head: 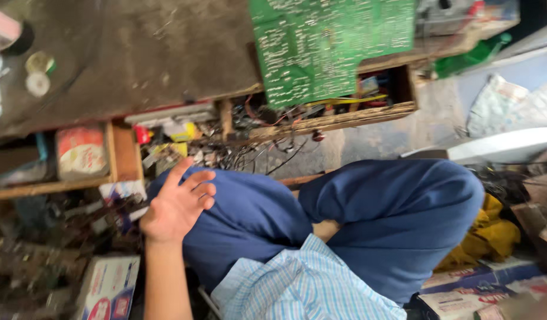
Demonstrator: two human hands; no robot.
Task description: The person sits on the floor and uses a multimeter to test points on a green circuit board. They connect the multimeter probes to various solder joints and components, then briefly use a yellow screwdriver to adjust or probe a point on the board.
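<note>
Beyond left hand [177,204] — drawer clutter [184,145]

The left hand [177,204] is open, fingers spread, holding nothing. It hovers by the blue knee [249,219], near tangled wires [238,155].

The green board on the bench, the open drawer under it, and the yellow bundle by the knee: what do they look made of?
Green board: probably rigid circuit laminate, matt green, with fine pale lines across it. Open drawer: seemingly raw wood, as the front edge is rough, worn and unpainted. Yellow bundle: likely soft cloth, since it lies crumpled in folds. The left hand hangs open by the blue trousers, which look like woven fabric.
</note>
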